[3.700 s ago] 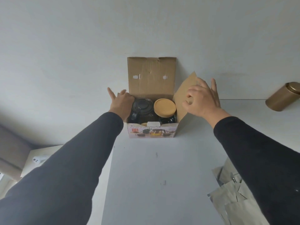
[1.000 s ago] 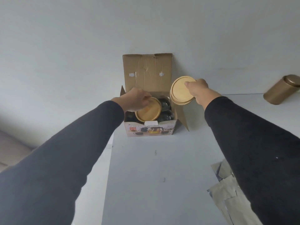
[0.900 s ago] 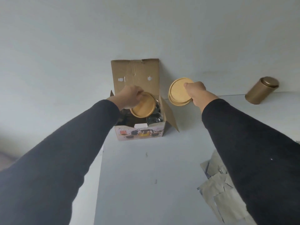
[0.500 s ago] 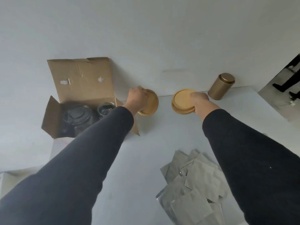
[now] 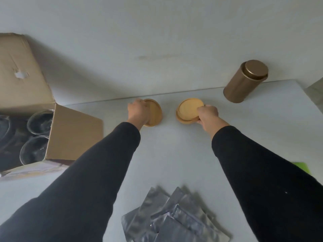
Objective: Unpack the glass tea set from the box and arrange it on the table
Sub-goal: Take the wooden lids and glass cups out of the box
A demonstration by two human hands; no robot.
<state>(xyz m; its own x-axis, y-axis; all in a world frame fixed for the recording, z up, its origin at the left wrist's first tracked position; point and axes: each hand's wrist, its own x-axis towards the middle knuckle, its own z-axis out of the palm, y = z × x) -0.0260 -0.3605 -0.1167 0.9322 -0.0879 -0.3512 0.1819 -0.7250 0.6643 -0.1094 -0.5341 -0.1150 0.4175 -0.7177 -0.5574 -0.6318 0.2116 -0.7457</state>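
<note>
The open cardboard box [image 5: 73, 135] stands at the left with glass cups [image 5: 39, 120] and other dark glassware inside. My left hand [image 5: 138, 111] grips a round bamboo coaster [image 5: 154, 113] near the table's far edge. To its right my right hand [image 5: 207, 114] holds a small stack of bamboo coasters [image 5: 188, 109], low over or on the white table [image 5: 174, 154]. The two sets of coasters are a short gap apart.
A bronze tin canister [image 5: 244, 82] stands at the far right by the wall. A pile of silver foil pouches [image 5: 171, 217] lies at the near middle. A green item [image 5: 303, 167] peeks out past my right sleeve. The table's right edge runs close by.
Both hands carried the coasters out of the box and rightward, then lowered them toward the table. The view swung right, so the box now sits at the left edge.
</note>
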